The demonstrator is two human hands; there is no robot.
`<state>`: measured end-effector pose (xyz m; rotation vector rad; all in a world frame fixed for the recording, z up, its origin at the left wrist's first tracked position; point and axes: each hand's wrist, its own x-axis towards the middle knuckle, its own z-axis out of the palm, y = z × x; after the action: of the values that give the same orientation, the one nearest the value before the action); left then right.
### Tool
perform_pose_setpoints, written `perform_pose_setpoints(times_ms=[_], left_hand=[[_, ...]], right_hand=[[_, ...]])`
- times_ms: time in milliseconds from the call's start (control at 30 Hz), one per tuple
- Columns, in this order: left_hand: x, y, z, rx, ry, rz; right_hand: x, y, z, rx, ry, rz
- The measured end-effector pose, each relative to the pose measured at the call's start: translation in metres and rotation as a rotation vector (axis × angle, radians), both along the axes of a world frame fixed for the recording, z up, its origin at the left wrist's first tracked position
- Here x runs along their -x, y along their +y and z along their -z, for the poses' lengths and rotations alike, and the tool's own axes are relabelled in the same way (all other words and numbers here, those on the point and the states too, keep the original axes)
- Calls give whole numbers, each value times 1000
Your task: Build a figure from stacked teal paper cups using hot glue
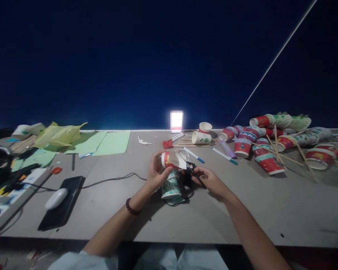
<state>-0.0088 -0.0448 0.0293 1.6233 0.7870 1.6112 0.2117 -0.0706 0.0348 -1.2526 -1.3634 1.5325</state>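
Observation:
My left hand (156, 170) is wrapped around a red and white paper cup (169, 159), tipped on its side with its open end toward the right. A white flap and a loose rim loop stand out from the cup. In my right hand (207, 177) are what look like black-handled scissors (198, 177), their tip touching the cup's cut edge. Below my hands, green-patterned paper cups (171, 187) stand on the table, partly hidden by the held cup. Beside them is a dark object with a cord, its kind hard to make out.
Joined paper cups (266, 155) and wooden sticks lie at right. Markers (224, 155) and two cups (201, 137) are ahead, near a bright screen (176, 122). Green paper (112, 142), a phone (61, 210) under a white mouse (56, 198), and a power strip (22, 195) lie left.

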Motion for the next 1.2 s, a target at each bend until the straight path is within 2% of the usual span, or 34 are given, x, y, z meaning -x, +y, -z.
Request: perform_pose_setpoints(times_ms=[633,967,1067,1200], left_hand=[[1,0,-2,30,-10,21],[2,2,-4,36,-30,26],[7,5,-5,49,-35,75],[14,9,-6,146,-93,243]], right_hand=[[5,0,-5,-34,-51,70],[6,1,0,-65,-48,70],[7,0,-2,-69,-42,51],[9,-3,-5,-66,-20,5]])
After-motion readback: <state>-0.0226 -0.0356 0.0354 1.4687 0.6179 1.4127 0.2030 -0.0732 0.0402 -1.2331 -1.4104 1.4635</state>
